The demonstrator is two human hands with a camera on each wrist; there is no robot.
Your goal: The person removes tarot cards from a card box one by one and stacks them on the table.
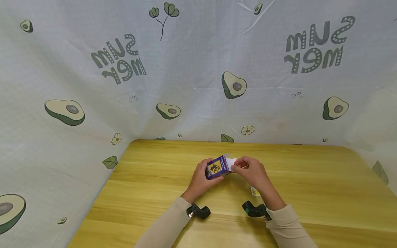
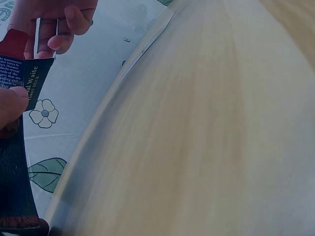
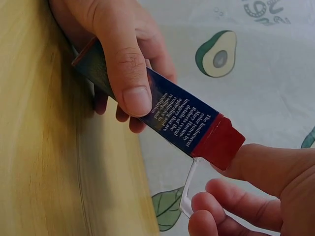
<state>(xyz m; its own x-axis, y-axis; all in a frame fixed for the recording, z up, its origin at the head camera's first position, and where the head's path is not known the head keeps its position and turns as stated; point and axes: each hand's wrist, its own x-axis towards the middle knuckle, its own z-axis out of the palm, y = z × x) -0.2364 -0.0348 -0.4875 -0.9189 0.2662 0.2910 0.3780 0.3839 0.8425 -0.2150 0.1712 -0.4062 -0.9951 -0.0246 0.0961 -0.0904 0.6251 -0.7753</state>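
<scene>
A dark blue card box (image 1: pixel 215 167) with a yellow picture on its front is held tilted above the table. My left hand (image 1: pixel 200 181) grips its lower part, with the thumb along one narrow side (image 3: pixel 167 105) that bears printed text. The box's end stands open, a red side flap (image 3: pixel 221 142) sticking out. My right hand (image 1: pixel 251 170) is at this end, thumb against the red flap and fingers curled by the lid flap (image 3: pixel 189 189), which it seems to pinch. What lies inside the box is hidden. A card (image 1: pixel 255 191) lies on the table, partly covered by my right forearm.
The wooden table (image 1: pixel 155 193) reaches back to a white cloth (image 1: pixel 192 86) printed with avocados. Each wrist bears a black camera, the left one (image 1: pixel 200 211) and the right one (image 1: pixel 254 209), close above the tabletop.
</scene>
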